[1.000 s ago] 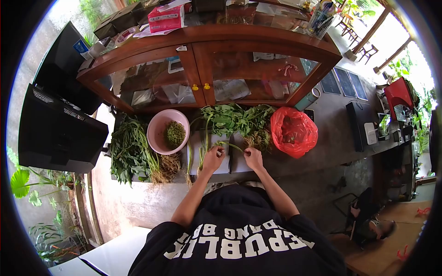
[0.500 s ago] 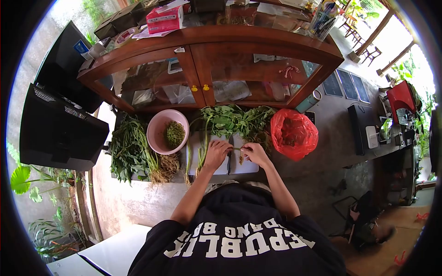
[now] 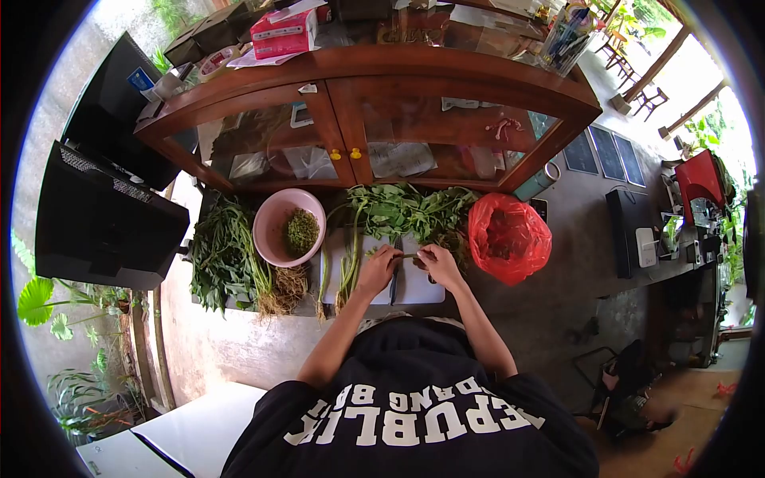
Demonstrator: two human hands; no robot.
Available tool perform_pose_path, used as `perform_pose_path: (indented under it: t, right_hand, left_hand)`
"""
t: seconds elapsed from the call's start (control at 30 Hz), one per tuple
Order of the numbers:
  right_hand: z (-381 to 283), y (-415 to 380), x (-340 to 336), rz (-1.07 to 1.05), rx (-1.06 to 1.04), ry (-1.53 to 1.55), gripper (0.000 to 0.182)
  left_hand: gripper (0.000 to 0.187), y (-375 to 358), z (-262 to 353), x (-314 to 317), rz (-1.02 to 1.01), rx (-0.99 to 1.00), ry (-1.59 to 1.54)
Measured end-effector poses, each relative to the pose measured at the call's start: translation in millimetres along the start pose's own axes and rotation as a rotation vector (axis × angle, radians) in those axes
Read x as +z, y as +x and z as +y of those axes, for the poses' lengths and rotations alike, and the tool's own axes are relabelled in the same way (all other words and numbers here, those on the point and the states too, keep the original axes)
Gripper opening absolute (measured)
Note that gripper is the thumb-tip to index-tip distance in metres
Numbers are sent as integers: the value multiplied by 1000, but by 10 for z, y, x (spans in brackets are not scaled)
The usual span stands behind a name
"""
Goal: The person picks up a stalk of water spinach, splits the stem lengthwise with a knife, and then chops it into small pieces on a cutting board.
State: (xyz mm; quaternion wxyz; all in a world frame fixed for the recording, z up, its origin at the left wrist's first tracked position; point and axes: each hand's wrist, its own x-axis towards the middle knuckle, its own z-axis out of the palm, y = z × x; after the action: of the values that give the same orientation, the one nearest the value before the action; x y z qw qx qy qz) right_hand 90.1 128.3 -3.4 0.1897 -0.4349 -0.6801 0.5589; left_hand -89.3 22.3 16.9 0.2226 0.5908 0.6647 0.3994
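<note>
Desk point(image 3: 456, 288) bounded by the cabinet point(image 3: 466, 72), its near edge close to the board point(image 3: 418, 292).
Over the board, a stem point(image 3: 409, 256) is pinched in the nearly closed fingers of the left hand point(image 3: 379, 269) and right hand point(image 3: 441, 264), between bowl point(image 3: 273, 213) and bag point(image 3: 510, 243).

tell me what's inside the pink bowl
The pink bowl holds a heap of small chopped green pieces, lying toward its right side. Whatever lies beneath the heap is covered, so I can't tell what is there.
</note>
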Motion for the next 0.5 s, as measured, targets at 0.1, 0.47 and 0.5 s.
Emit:
perform_pose_path:
  t: [0.1,0.47,0.5]
  right_hand:
    - [156,66,-11,23,-16,71,23]
    - [219,54,-243,128,16,105,18]
    - [231,58,-252,167,-6,-18,16]
  left_hand:
    - [16,37,-36,45,15,37,-26]
    - [28,19,-192,112,-58,-483,-497]
    - [30,10,-205,119,-46,-552,-615]
